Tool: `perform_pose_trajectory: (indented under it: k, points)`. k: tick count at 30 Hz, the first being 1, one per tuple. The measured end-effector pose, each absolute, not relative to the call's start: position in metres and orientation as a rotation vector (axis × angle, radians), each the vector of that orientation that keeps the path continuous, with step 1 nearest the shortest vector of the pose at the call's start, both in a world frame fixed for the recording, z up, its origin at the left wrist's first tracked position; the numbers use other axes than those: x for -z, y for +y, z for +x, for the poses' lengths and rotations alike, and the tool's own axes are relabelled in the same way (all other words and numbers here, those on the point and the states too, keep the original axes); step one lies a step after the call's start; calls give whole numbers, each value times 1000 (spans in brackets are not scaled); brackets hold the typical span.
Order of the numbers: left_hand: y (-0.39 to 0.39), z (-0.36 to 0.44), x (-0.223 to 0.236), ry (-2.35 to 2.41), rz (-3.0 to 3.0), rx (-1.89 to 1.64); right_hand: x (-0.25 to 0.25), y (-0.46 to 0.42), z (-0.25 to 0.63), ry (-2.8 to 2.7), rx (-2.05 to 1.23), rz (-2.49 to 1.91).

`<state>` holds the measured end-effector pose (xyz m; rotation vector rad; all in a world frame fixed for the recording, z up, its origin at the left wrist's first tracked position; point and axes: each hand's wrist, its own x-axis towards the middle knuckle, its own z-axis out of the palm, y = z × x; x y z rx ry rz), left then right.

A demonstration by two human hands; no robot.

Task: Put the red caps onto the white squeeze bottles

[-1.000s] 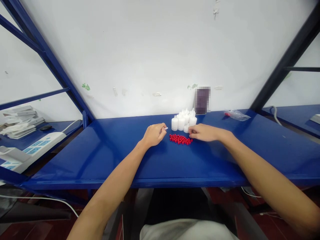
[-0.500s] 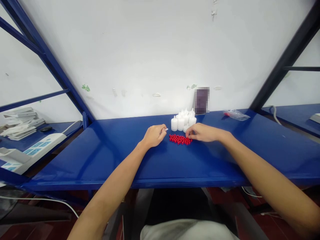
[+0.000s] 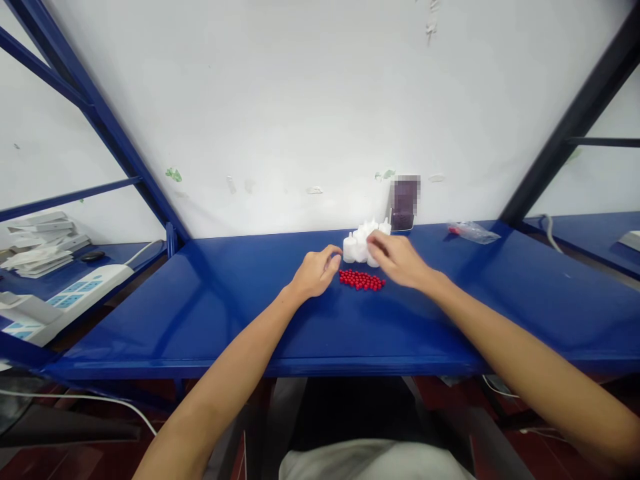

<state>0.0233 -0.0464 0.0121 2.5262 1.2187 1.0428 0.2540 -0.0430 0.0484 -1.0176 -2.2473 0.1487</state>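
My left hand (image 3: pixel 316 272) rests on the blue table just left of the white bottles, its thumb and forefinger apart and nothing visible between them. A loose patch of small red beads or balls (image 3: pixel 362 280) lies in front of the bottles, between my hands. The white plastic squeeze bottles (image 3: pixel 349 249) stand upright in a tight cluster, with narrow tips on top. Over the right front of this cluster is my right hand (image 3: pixel 397 259), smeared by motion. It covers some bottles, and whether its fingers grip one is unclear.
A dark, pixelated upright panel (image 3: pixel 404 203) leans on the wall behind the bottles. A clear plastic bag (image 3: pixel 473 231) with something red lies at the back right. Blue frame posts (image 3: pixel 117 140) flank the table (image 3: pixel 225 320). A power strip (image 3: pixel 83 293) sits at left.
My right hand has lifted from the red beads up to the bottles. The small white tip that stuck out of my left hand no longer shows, and its fingers have parted.
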Motion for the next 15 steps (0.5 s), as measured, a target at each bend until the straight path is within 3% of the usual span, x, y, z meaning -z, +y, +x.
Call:
perform_pose_trajectory:
  k: [5,15]
  points:
    - [-36,14,-7,1342,2472,-1106,-53,-24,278,-2137,116,-1371]
    - [-38,16,-9,1395,2407,-1077,-47,-19,279,-2245,111,-1587]
